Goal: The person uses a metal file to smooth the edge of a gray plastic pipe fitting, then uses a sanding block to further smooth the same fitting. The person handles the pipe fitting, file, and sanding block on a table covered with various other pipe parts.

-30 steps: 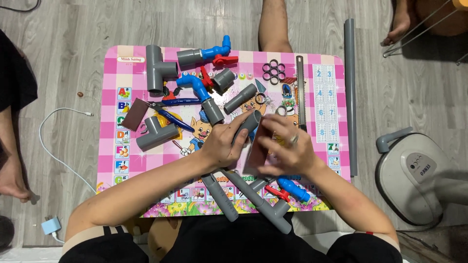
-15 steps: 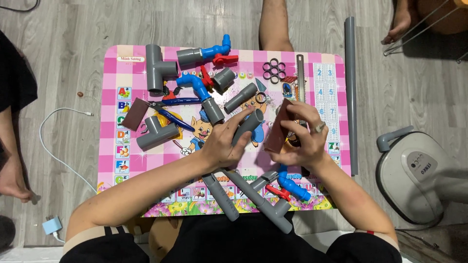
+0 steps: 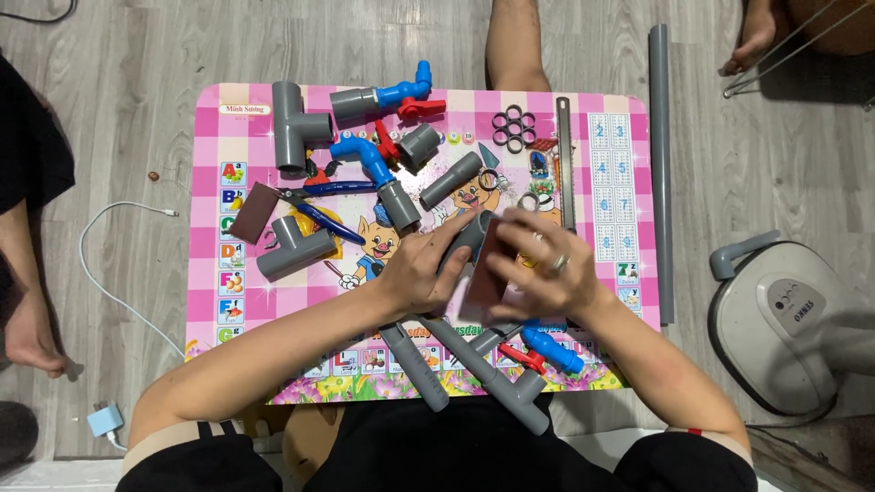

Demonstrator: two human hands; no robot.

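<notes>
Grey pipes at the near edge: we see two long pipe lengths and lying slantwise on the pink table, close to our lap.
Blue fitting: a blue elbow with a red valve handle lies just beside them, under our right forearm.
Left hand: our left hand is wrapped around a short grey pipe piece, fingers closed on it, holding it tilted just above the table's middle.
Right hand: our right hand, with a ring on one finger, presses a dark brown sanding sheet against that pipe piece, fingers curled on the sheet.
Left of the hands: a grey tee, blue-handled pliers and a second brown sheet lie on the table.
Beyond the hands: a grey coupling, a blue elbow joined to a grey sleeve and a metal saw blade.
Far edge: a large grey tee, a grey and blue assembly and a cluster of black rings.
Floor: a long grey pipe lies along the table's right side; another person's hand rests far left.
</notes>
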